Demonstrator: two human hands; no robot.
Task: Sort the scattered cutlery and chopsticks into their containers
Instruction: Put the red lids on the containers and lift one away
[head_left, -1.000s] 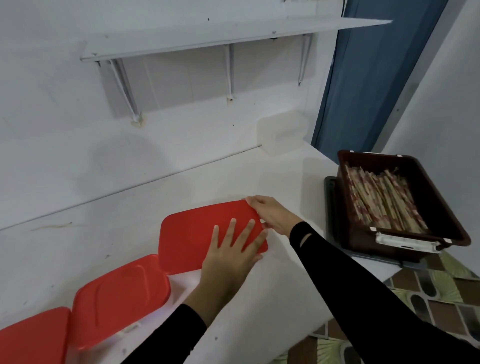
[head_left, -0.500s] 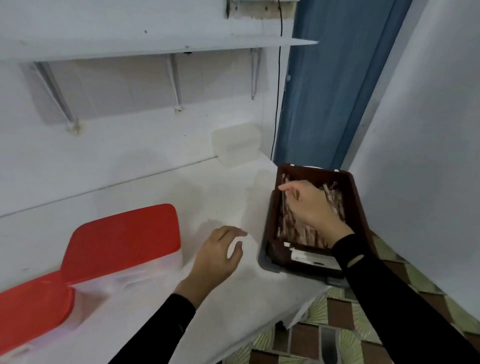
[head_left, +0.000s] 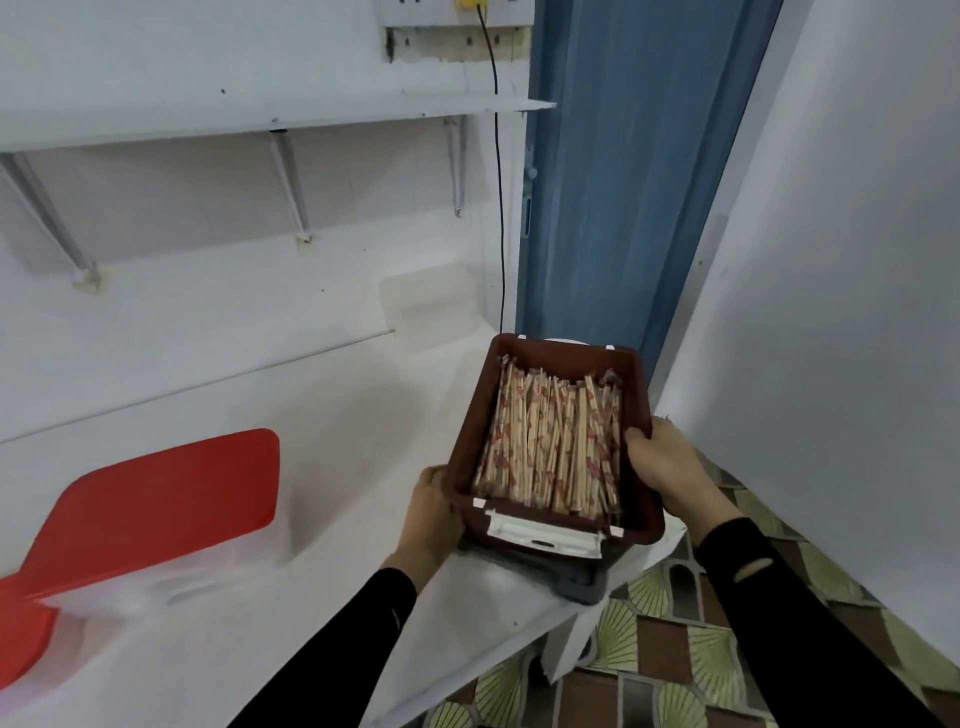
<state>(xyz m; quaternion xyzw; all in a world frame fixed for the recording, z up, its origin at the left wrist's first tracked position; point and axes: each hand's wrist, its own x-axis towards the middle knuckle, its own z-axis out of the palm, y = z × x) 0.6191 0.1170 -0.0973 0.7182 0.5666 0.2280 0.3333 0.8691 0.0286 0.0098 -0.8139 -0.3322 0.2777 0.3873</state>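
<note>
Head view: the brown bin (head_left: 563, 347) of wrapped chopsticks (head_left: 550, 436) sits at the right end of the bench (head_left: 337, 467), near its front corner, on a grey tray (head_left: 576, 579). Moving it probably calls for an even, level lift so nothing slides out. The left hand (head_left: 434, 514) grips the bin's left wall. The right hand (head_left: 667, 462) clasps its right rim, thumb on top.

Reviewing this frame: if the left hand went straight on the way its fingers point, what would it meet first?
The brown tray of chopsticks. The left hand grips the tray's left wall, so nothing lies between them. How far its fingers reach under the tray is hidden.
</note>
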